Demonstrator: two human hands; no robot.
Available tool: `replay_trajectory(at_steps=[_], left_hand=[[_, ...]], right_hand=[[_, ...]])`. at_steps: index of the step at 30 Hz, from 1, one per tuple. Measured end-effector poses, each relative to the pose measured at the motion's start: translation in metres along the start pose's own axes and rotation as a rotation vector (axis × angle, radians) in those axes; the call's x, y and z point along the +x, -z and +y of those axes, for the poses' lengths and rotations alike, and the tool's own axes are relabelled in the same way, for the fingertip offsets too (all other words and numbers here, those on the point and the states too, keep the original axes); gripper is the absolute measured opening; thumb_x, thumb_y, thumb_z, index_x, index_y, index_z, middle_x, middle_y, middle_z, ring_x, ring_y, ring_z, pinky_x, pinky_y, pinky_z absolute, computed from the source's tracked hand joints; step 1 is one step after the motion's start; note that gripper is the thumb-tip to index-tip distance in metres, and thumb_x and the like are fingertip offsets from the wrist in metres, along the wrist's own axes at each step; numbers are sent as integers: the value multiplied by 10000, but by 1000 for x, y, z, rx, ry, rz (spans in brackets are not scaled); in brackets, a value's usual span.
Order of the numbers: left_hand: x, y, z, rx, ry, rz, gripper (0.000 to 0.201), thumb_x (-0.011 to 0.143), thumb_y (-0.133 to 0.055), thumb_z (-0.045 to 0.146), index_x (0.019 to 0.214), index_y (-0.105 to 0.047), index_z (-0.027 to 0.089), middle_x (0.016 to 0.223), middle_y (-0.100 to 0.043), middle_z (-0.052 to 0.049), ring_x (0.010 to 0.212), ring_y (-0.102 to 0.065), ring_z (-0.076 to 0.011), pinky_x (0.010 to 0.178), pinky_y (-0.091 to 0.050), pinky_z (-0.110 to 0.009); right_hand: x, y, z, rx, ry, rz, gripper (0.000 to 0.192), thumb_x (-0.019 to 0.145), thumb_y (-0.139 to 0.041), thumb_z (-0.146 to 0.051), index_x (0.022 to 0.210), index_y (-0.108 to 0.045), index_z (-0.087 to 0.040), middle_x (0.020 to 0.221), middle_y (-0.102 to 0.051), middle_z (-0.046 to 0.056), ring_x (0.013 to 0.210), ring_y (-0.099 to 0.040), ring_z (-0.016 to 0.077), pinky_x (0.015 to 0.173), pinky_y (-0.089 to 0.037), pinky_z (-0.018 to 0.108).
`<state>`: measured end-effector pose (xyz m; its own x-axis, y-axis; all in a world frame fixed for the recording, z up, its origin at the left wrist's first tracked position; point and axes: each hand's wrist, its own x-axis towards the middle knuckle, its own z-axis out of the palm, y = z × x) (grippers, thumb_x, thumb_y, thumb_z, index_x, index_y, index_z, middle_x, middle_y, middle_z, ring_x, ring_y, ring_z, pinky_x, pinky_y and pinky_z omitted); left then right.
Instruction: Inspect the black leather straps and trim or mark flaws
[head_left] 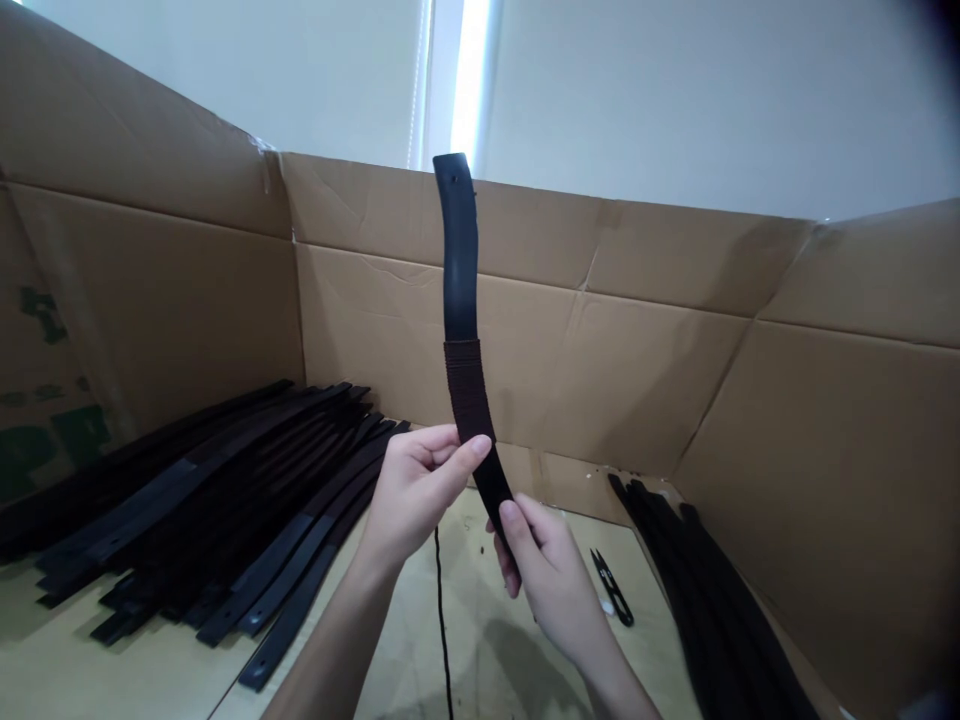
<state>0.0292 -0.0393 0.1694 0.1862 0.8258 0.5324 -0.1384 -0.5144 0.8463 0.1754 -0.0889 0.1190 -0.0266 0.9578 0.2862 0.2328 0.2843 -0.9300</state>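
I hold a long black curved strip (pixel 459 260) upright in front of me; its lower half is wrapped in dark brown thread (pixel 466 392). My left hand (pixel 414 492) pinches the wrapped part between thumb and fingers. My right hand (pixel 551 580) grips the strip's lower end just below. A thin black thread (pixel 442 610) hangs down from the strip between my wrists.
A big pile of black strips (pixel 202 510) lies on the left of the cardboard floor, and a smaller stack (pixel 705 600) lies along the right. Small black thread snips (pixel 611 590) rest near my right hand. Tall cardboard walls (pixel 600 330) enclose the workspace.
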Motion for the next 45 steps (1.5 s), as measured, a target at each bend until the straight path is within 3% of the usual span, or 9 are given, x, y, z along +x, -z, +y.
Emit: replay_trajectory(at_steps=[8,13,16,18,23,27,30,37,45], left_hand=[[4,-4,-5,-24,37,-138,368,868,-603,423,632,-601,140,438,-353,60,421,-266,-59,422,-202,-209],[7,-7,-16,-282,115,-192,443,692,-758,524,862,-720,116,440,-324,90,375,-206,-26,386,-140,-183],[7,-8,-20,-356,115,-111,457,592,-819,533,707,-687,111,447,-365,77,358,-193,-9,363,-106,-177],[6,-9,-21,-334,101,-25,425,592,-832,493,626,-636,117,450,-381,70,365,-216,-11,359,-122,-172],[6,-12,-19,-154,85,104,364,683,-790,417,592,-583,131,435,-371,70,396,-292,-38,385,-190,-175],[7,-13,-16,-30,108,55,368,744,-742,424,597,-556,142,436,-423,57,399,-328,-45,388,-202,-176],[6,-12,-11,58,128,-10,427,790,-695,437,537,-508,147,430,-451,40,394,-349,-49,389,-235,-180],[0,-7,2,232,94,-203,394,890,-582,377,570,-570,149,447,-524,18,422,-459,-75,432,-357,-187],[-4,-2,6,226,-31,-248,144,877,-615,264,797,-697,177,758,-703,-32,734,-656,-166,665,-519,-236]], right_hand=[[0,21,-7,79,-36,-32,512,951,-409,-607,672,-467,-182,462,-419,-52,401,-359,74,390,-270,190],[-2,16,0,553,-140,-384,495,945,-417,-599,719,-522,-170,357,-398,-80,262,-262,53,288,-194,166],[1,7,3,796,-174,-623,512,916,-427,-618,707,-541,-164,334,-399,-78,225,-257,56,263,-211,167],[3,5,3,831,-228,-675,543,905,-411,-647,723,-556,-157,347,-405,-77,229,-265,54,259,-219,163],[4,11,0,653,-184,-481,555,901,-391,-695,896,-546,-162,489,-494,-68,271,-320,43,284,-244,157],[2,17,-2,299,-64,-224,448,946,-422,-607,932,-534,-174,567,-472,-70,360,-395,51,346,-291,158],[3,22,-3,145,-15,-122,437,975,-378,-573,871,-527,-175,563,-455,-65,397,-391,62,372,-306,168],[7,40,-5,64,-8,-110,459,979,-373,-566,820,-535,-168,561,-475,-52,383,-404,65,368,-303,186],[4,48,-5,123,-52,-167,480,976,-384,-574,807,-554,-158,531,-470,-53,365,-388,50,352,-289,158]])
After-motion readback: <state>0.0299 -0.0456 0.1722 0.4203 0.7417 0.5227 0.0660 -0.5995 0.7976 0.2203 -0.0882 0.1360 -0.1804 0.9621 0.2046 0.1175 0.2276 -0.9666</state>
